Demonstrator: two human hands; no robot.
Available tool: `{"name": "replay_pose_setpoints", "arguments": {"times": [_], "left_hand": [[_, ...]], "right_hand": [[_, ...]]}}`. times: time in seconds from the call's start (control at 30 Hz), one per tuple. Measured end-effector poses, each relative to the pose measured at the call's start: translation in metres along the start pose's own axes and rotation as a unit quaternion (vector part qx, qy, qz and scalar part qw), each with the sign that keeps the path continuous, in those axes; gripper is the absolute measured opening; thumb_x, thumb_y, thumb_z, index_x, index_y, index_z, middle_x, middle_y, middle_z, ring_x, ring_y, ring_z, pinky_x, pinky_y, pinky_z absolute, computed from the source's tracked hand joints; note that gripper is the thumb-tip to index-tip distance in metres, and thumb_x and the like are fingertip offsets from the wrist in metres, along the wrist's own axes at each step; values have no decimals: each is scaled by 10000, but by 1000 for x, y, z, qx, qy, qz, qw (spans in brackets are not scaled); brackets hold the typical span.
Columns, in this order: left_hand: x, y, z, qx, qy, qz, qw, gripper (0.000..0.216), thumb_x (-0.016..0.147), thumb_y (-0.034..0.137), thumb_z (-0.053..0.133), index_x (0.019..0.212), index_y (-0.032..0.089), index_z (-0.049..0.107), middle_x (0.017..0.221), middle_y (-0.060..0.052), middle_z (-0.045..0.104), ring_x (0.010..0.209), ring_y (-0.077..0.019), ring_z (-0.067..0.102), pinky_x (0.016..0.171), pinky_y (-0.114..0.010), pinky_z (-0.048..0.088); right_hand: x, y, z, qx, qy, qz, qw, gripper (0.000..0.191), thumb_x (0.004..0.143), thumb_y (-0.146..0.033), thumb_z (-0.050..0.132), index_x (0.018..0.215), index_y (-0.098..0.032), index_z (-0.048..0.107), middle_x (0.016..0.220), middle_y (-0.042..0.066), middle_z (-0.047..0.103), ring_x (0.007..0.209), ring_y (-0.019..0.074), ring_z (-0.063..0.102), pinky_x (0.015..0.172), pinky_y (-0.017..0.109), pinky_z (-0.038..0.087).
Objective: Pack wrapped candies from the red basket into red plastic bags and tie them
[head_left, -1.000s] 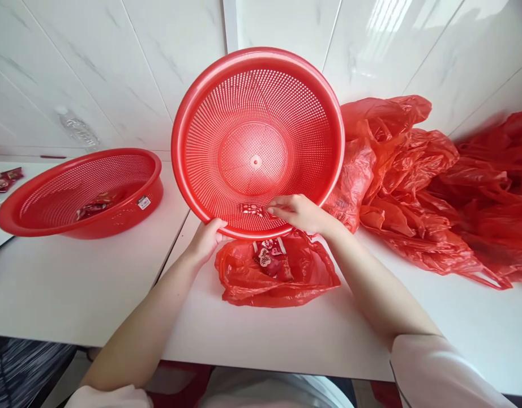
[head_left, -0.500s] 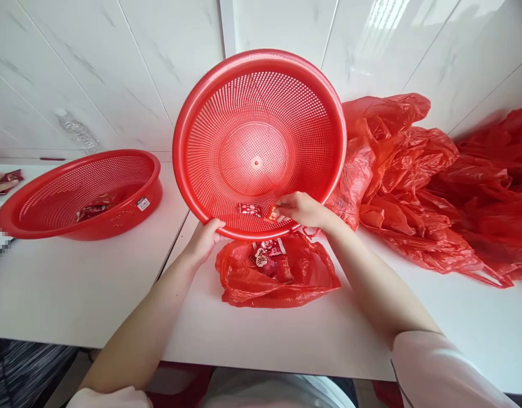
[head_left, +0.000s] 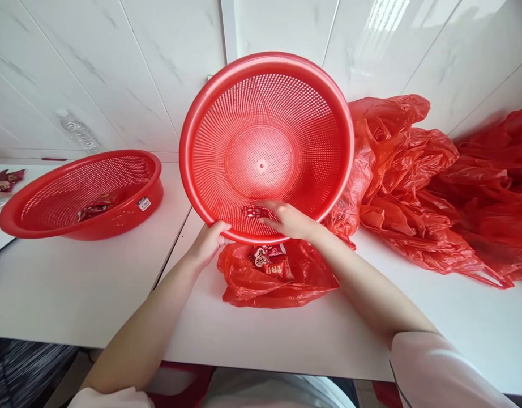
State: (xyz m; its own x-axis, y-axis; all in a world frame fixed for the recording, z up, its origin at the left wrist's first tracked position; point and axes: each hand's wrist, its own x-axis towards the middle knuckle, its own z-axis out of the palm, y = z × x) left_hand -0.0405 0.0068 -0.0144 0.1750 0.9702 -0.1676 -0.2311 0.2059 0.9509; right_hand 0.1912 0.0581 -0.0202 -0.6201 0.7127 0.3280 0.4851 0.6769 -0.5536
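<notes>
Snack pkt (head_left: 253, 212) in tilted red plastic colander (head_left: 261, 147), just L of R hand (head_left: 286, 219).
We read pkt's long axis as approx. L–R, its R end betw. parted thumb & fingers; contact unclear. L hand (head_left: 209, 242), farther off, grips colander's near rim; red plastic bag (head_left: 265, 296) below, on counter (head_left: 320, 340).

Bright overall. Striped white glare on marbled wall tiles (head_left: 386, 34) beyond white table's (head_left: 227, 334) far edge, toward right. Pale sheen on tilted red colander's (head_left: 261, 141) base; right inner side shaded. Wide lens stretches my right sleeve (head_left: 439, 362) by near edge. Print on packet (head_left: 253, 212) near my right hand (head_left: 292, 221) soft.
</notes>
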Motion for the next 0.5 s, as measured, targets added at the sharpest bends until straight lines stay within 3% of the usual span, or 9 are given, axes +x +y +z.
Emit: {"name": "replay_pose_setpoints", "arguments": {"times": [0.07, 0.23, 0.37, 0.5], "left_hand": [[-2, 0, 3, 6, -6, -5, 1000, 230, 731, 227, 595, 923, 133, 679, 900, -100, 703, 940, -312, 680, 787, -438, 580], [-3, 2, 4, 9, 10, 7, 1000, 162, 734, 230, 581, 840, 130, 651, 916, -95, 691, 937, -296, 671, 790, -442, 579], [1, 3, -1, 1, 12, 26, 1000, 101, 735, 211, 579, 796, 143, 622, 877, -70, 673, 928, -267, 659, 828, -435, 562], [8, 3, -9, -15, 31, 73, 997, 23, 730, 182, 586, 719, 162, 582, 798, -36, 623, 873, -225, 642, 819, -399, 553]], "right_hand": [[1, 3, 10, -4, -18, -10, 1000, 460, 947, -291, 492, 1374, -122, 483, 1306, 169, 591, 1170, 233, 588, 1023, 389, 440], [2, 5, 7, 82, -5, 39, 996, 318, 957, -265, 458, 1171, -112, 636, 1088, 121, 693, 973, 207, 653, 913, 361, 490], [3, 5, -9, 280, -40, 88, 955, 317, 892, -395, 578, 1025, -132, 697, 941, 56, 723, 839, 164, 666, 804, 304, 518], [0, 0, -22, 359, -53, 119, 924, 364, 832, -433, 648, 1038, -140, 713, 925, 53, 729, 828, 146, 668, 795, 285, 517]]}}
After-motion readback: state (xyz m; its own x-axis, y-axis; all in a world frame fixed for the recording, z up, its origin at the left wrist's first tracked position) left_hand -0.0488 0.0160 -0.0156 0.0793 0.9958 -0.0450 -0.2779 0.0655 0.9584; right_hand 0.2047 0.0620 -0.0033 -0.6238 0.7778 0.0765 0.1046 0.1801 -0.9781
